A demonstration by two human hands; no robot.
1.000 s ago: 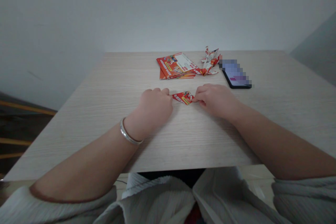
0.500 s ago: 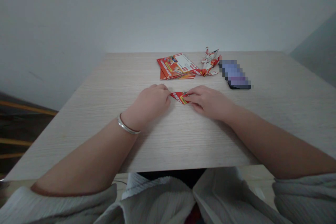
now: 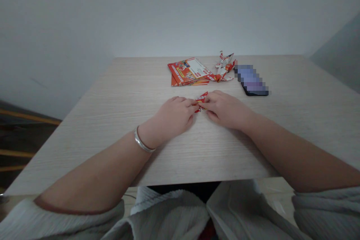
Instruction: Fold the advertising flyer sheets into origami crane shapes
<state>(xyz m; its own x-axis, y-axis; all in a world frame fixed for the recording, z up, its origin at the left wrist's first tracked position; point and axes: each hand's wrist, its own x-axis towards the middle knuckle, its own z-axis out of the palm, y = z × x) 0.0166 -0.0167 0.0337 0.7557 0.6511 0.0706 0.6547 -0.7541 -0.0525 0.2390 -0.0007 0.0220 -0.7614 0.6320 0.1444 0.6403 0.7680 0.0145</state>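
Note:
A small folded piece of red printed paper point(image 3: 201, 101) sits between my two hands on the light wooden table point(image 3: 118, 93). My left hand point(image 3: 174, 116), with a silver bangle on the wrist, pinches its left side with curled fingers. My right hand point(image 3: 225, 108) pinches its right side. Most of the paper is hidden by my fingers; only a small raised corner shows.
A stack of red and white printed sheets point(image 3: 188, 71) lies further back on the table. Beside it is a crumpled folded paper figure point(image 3: 225, 66). A dark phone point(image 3: 252, 82) lies to the right of them. A plain wall stands behind the table.
My hands have closed together over the small paper, which was lying flatter and more exposed before. My left hand moved right. The paper now shows only a raised corner.

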